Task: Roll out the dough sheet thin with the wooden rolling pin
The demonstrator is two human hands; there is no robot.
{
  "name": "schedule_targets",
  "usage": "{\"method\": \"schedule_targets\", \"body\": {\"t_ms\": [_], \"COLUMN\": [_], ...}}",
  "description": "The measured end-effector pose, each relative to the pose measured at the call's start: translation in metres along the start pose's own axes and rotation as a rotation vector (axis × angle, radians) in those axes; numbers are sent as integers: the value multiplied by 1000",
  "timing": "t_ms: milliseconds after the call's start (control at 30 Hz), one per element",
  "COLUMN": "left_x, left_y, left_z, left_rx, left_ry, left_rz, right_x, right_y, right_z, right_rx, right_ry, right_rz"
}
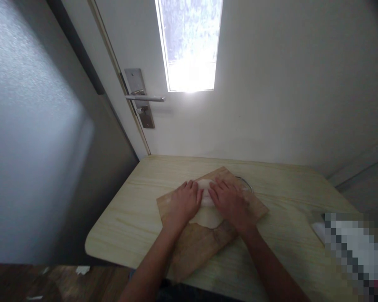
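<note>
A sheet of pale dough (207,217) lies flattened on a wooden cutting board (195,251), its near edge wavy. Across the dough runs a pale, rounded bar, apparently a rolling pin (207,199), mostly covered by my hands. My left hand (186,200) presses down on its left part with the fingers bent over it. On the right part rests my right hand (229,199), fingers curved and thumb side inward. A small gap separates the two hands. Both palms are hidden, and the bar's ends are hard to make out.
The board sits at an angle on a light wood table (122,226), with a metal handle (246,183) at its far right. Behind stands a door with a lever handle (146,98) and a bright window (191,46). A blurred-out object (355,247) lies at right.
</note>
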State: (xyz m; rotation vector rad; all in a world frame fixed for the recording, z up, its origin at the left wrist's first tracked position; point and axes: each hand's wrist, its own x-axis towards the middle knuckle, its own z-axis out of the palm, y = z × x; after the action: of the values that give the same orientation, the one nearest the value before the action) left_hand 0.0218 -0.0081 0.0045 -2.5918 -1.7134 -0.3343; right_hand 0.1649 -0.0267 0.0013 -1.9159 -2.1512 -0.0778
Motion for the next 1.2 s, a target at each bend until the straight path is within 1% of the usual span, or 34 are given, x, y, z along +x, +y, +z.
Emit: {"method": "schedule_targets", "body": {"t_ms": [67,100,167,233,333,433,500,533,600,667,767,833,867,933,967,1000,1067,1100,1167,1200], "left_x": [21,27,26,9,-36,-79,-94,-96,-88,-66,-21,8,20,33,34,30,11,-3,-36,-53], "left_y": [-5,-7,-7,-3,6,12,13,13,12,10,1,-7,-11,-18,-19,-19,-13,-8,2,6], "left_z": [-4,-4,-5,-3,2,9,13,15,16,13,6,2,0,-2,-2,-2,0,1,5,7], "left_rx": [-24,-29,-28,-14,16,21,50,68,90,87,29,-44,-53,-64,-63,-64,-58,-53,-2,17], "left_ry": [-66,-85,-95,-50,74,103,134,151,170,155,66,-47,-59,-88,-93,-100,-73,-51,70,92], "left_rz": [-34,-43,-45,-38,-21,16,61,76,69,17,-62,-117,-129,-141,-140,-138,-114,-98,-50,-39], "right_x": [20,24,22,6,-36,-80,-97,-100,-92,-68,-18,12,23,36,36,32,14,1,-32,-49], "right_y": [1,2,1,-2,-7,-10,-9,-8,-6,-5,-5,-5,-5,-6,-7,-8,-10,-11,-12,-12], "right_z": [-2,-3,-3,-2,2,8,12,14,16,14,7,3,1,-2,-4,-5,-5,-5,-2,1], "right_rx": [4,8,17,17,25,45,26,16,8,11,18,23,26,35,37,38,33,32,38,47], "right_ry": [-27,-35,-44,-24,56,95,114,119,116,93,26,-30,-38,-47,-48,-53,-43,-33,30,45], "right_rz": [27,30,25,19,-26,-102,-145,-155,-158,-152,-95,6,17,23,15,12,3,-6,-44,-71]}}
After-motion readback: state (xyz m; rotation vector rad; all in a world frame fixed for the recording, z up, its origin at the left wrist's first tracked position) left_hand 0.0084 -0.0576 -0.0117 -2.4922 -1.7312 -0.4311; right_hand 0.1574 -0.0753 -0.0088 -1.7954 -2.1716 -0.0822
